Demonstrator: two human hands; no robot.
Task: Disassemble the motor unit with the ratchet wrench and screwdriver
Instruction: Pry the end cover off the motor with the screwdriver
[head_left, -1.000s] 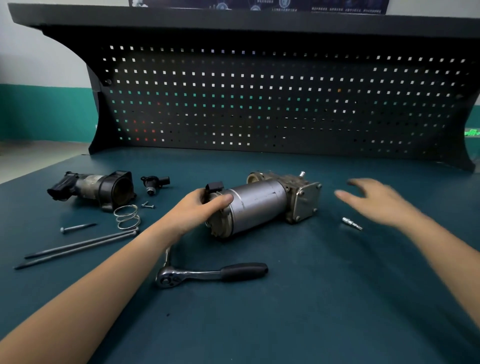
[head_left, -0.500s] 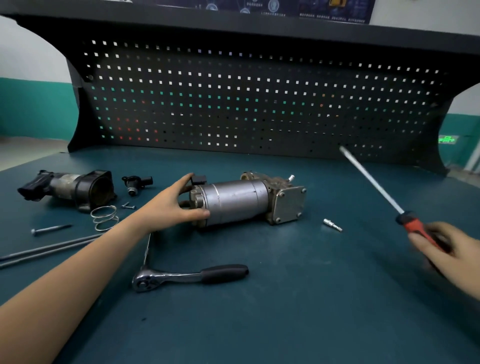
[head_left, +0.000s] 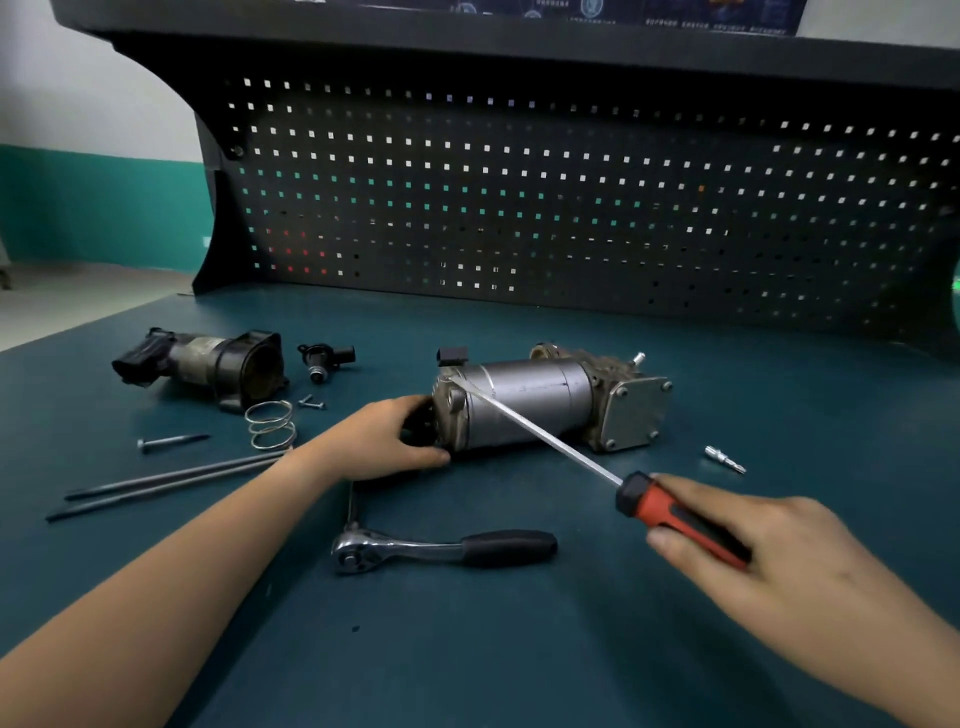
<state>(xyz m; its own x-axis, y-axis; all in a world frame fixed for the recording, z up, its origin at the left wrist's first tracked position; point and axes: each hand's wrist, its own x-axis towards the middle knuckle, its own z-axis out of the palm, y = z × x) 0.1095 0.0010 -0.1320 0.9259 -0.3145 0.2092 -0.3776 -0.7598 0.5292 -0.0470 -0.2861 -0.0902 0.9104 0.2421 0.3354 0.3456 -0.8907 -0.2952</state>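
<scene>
Grips motor (head_left: 540, 389) end mid-frame, left hand (head_left: 379, 441) fingers curled round it. Holds screwdriver (head_left: 649, 506) lower right, right hand (head_left: 779, 561) fingers wrapped round handle, tip at motor's end.

The screwdriver (head_left: 638, 497), which was not in view a second ago and half a second ago was held up at the far right with its shaft pointing toward the pegboard, has been swung over and lowered, so that its tip is now laid against the left end of the motor (head_left: 524, 395). The right hand (head_left: 769, 561), empty and spread above the counter a second ago, is now wrapped round the red handle. The left hand (head_left: 374, 441) has been shifted from the top of the motor's left end to its end face, with the thumb tucked low beside the counter.
</scene>
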